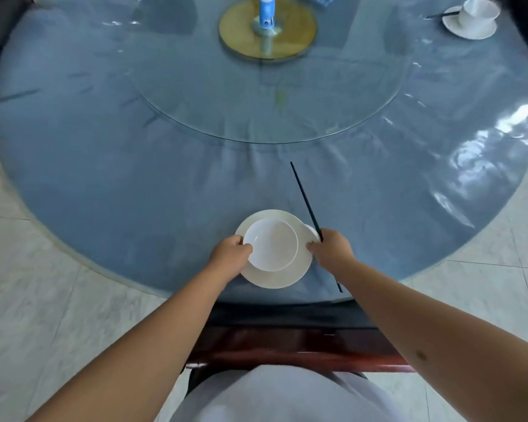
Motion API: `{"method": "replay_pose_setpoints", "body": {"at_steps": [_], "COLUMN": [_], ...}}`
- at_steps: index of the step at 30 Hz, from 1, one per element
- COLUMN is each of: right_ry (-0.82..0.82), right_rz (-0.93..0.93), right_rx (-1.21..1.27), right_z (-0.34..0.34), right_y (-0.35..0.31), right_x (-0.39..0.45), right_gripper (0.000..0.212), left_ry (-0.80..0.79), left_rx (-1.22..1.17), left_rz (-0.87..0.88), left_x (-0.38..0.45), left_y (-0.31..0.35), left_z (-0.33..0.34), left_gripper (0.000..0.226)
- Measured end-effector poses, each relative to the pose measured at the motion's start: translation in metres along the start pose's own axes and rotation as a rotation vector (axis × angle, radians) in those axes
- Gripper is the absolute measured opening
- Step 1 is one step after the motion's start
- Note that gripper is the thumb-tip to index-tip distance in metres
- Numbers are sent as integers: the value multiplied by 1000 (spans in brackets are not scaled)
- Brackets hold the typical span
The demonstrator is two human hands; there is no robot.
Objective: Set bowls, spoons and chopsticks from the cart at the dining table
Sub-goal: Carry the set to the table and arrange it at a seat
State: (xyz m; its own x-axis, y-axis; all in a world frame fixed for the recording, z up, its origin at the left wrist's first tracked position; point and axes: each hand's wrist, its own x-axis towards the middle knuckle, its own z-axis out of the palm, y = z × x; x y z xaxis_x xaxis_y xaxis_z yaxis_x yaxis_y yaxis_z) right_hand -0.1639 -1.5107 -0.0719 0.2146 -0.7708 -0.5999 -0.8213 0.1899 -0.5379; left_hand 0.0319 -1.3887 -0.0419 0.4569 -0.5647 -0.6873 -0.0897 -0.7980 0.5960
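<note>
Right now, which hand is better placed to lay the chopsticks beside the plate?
Right. The right hand already grips the chopsticks just right of the plate; the left hand holds the bowl.

Low in the frame, the left hand (230, 254) grips a white bowl (272, 243) on its plate (282, 277); the right hand (333, 249) holds black chopsticks (305, 196) over the blue counter (134, 178).

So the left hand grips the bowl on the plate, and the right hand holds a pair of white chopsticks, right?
Not quite: the head view shows the chopsticks are black. The left hand does grip the bowl on the plate, and the right hand holds them.
</note>
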Motion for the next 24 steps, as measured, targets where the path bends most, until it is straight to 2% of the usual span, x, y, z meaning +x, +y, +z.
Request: {"method": "replay_pose_setpoints", "body": {"at_steps": [8,12,15,16,18,21,24], "right_ry": [-11,36,131,146,124,-45,-182], "right_rz": [-18,-30,-54,-74,-135,-254,-321], "right_rx": [-26,-65,-94,-96,-71,-34,-29], "right_z": [-8,-13,-21,-24,-29,-31,-20], "right_y": [-4,-1,-4,-7,-14,-33,-48], "right_x": [13,6,-7,-14,-29,-58,-76], "right_gripper": [18,20,26,25,23,23,18], "left_ry": [57,50,121,150,170,41,-4], "left_rx": [204,240,304,325,326,312,367], "left_rz": [52,43,35,90,328,689,883], "left_x": [7,12,4,-3,-17,-41,-51], "left_y": [14,13,17,19,23,35,44], "left_z": [16,13,1,-3,-8,-7,-3], "left_gripper": [27,43,52,50,44,38,22]}}
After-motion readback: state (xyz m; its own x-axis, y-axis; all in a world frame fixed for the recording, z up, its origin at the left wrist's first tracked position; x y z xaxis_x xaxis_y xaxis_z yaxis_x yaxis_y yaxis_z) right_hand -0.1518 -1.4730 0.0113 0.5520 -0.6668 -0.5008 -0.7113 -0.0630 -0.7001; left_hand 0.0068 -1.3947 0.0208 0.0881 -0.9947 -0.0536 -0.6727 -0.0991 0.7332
